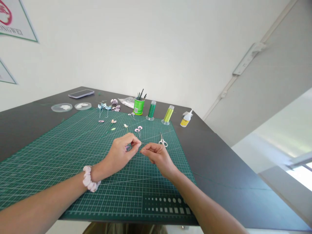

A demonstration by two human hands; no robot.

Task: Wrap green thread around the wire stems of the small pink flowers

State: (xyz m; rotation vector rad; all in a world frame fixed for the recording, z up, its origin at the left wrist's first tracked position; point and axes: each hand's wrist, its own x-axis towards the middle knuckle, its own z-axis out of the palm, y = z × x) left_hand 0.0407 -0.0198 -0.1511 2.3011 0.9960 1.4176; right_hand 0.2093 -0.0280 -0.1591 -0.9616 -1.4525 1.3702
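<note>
1. The scene is brightly lit, with the window at right overexposed.
2. Soft glare is cast across the table's right side.
3. Edges are stretched by wide-angle distortion.

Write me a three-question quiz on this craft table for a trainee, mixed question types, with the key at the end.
1. True or false: the white-handled scissors lie on the green cutting mat.

2. Multiple choice: what stands in the row between the lime-green can and the yellow-green thread spool?
A) the glue bottle
B) the dark green thread spool
C) the phone

3. Short answer: at the wrist of which hand is the pale scrunchie worn, the left hand or the right hand?

Key: 1. True. 2. B. 3. The left hand.
</note>
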